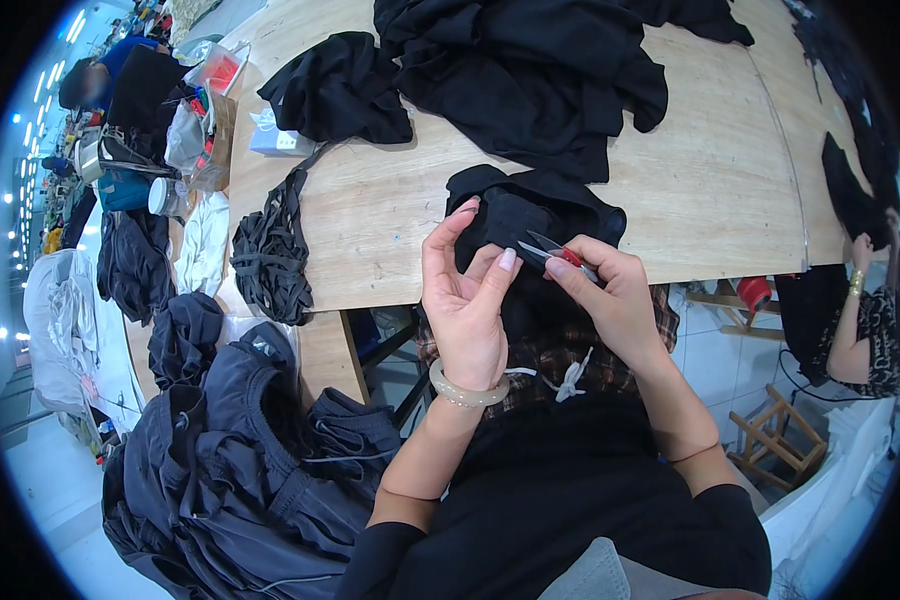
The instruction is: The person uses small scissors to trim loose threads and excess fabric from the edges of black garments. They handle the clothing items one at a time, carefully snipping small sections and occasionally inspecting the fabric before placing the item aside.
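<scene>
Dark garments (pixel 240 470) beside wooden table (pixel 390 230), perhaps workshop.

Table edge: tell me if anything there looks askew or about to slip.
A tangled bundle of black straps hangs over the table corner's left edge, partly off it. The black garment also drapes off the near edge, but both hands are on it.

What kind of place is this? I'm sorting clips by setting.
Probably a garment workshop: black garments heaped on a long wooden table, thread snips in the right hand, more dark clothing piled beside.
</scene>
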Tool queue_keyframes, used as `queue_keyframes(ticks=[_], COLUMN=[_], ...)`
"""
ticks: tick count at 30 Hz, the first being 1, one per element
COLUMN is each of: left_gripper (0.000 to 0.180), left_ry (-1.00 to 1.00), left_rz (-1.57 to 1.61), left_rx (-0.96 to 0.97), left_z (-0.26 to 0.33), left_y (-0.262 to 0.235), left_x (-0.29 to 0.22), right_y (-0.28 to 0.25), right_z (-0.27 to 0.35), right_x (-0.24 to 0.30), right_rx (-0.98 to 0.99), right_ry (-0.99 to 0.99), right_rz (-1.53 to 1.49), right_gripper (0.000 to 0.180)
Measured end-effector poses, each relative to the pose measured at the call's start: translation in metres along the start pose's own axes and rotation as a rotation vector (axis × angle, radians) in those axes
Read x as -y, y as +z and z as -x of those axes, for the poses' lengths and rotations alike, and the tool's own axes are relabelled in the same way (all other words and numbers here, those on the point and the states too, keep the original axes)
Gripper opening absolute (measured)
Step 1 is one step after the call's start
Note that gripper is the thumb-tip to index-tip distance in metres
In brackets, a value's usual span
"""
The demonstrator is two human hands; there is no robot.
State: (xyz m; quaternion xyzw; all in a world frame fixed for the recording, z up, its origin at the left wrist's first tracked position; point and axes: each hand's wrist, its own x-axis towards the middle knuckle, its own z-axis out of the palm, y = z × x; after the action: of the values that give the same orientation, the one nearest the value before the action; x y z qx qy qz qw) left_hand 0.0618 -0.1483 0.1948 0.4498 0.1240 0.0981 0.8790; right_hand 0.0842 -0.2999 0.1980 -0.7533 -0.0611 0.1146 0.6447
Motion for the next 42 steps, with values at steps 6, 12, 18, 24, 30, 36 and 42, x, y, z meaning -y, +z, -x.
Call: queue_keyframes(ticks=[6, 12, 18, 24, 30, 36, 42], left_gripper=[0.051, 0.052, 0.052, 0.052, 0.051, 0.051, 0.052], left_ry=[0.005, 0.057, 0.099, 0.187, 0.215, 0.228, 0.249], left_rz=[-0.01, -0.064, -0.104, -0.188, -0.231, -0.23, -0.241], left_rx=[-0.009, 0.01, 0.017, 0.03, 0.033, 0.046, 0.02], left_z=[0.0, 0.0, 0.002, 0.001, 0.001, 0.002, 0.003], left_y=[0.0, -0.001, 0.0, -0.003, -0.004, -0.002, -0.001], left_x=[0.0, 0.004, 0.005, 0.009, 0.01, 0.01, 0.009], right_y=[0.0, -0.002, 0.0, -0.001, 0.001, 0.001, 0.001], right_z=[0.0, 0.0, 0.0, 0.001, 0.001, 0.0, 0.0], right_x=[0.003, 0.006, 0.01, 0.01, 0.01, 0.011, 0.013], right_rx=[0.009, 0.031, 0.025, 0.034, 0.023, 0.029, 0.04], right_ry=[0.029, 0.056, 0.087, 0.092, 0.084, 0.093, 0.087], right_rz=[-0.03, -0.022, -0.053, -0.036, -0.054, -0.06, -0.067], right_gripper=[0.019, 0.02, 0.02, 0.02, 0.02, 0.021, 0.021])
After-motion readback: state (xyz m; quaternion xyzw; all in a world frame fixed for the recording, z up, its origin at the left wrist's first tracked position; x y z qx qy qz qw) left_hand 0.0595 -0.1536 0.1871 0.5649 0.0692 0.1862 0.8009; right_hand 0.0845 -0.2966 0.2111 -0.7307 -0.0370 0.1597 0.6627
